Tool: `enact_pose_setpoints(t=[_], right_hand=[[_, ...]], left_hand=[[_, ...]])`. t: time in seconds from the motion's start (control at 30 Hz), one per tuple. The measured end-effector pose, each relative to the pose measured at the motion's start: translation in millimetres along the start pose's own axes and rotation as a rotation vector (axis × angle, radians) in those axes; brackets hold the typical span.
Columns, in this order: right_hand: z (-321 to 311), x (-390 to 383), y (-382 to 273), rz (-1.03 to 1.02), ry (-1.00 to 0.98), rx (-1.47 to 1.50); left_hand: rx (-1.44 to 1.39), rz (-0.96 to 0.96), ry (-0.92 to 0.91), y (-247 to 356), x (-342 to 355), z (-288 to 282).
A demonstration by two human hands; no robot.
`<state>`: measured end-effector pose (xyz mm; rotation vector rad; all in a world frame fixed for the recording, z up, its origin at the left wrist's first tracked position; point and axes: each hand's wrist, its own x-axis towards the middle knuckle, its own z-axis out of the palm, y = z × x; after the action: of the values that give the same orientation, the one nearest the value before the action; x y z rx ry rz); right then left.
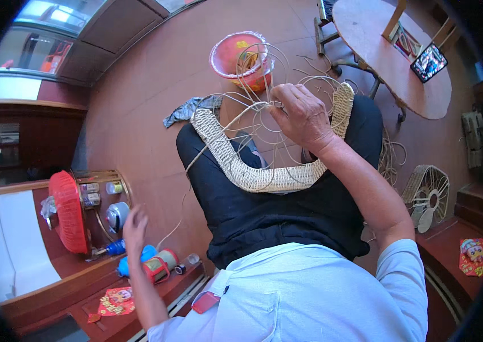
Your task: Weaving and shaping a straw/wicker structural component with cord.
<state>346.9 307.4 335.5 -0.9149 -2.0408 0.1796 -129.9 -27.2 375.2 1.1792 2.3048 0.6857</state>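
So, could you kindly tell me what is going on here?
A woven U-shaped piece lies across a seated person's lap. The right hand is pinching pale strands above the open part of the U. The left hand is out to the side, apart from the piece, too blurred to tell whether it holds anything. A red bucket stands on the floor beyond the knees.

Count recorded: one left hand [134, 225], one right hand [304, 115], one U-shaped woven piece [273, 179], one pink bucket [226, 55], one patterned cloth [184, 112], one fan [428, 199], one oval table [367, 37], one lit screen [428, 62], two red paper decorations [117, 302]. Pale strands [388, 162] are too tangled to count.
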Motion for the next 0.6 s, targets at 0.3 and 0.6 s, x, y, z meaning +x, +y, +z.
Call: enact_pose_setpoints(t=[0.3, 0.6], right_hand=[[0, -4, 0, 0.068, -0.049, 0.037], [0, -7, 5, 0.026, -0.062, 0.003]], left_hand=[[-0.135, 0.629, -0.075, 280, 65, 217], [0.198, 1.174, 0.164, 370, 148, 230]])
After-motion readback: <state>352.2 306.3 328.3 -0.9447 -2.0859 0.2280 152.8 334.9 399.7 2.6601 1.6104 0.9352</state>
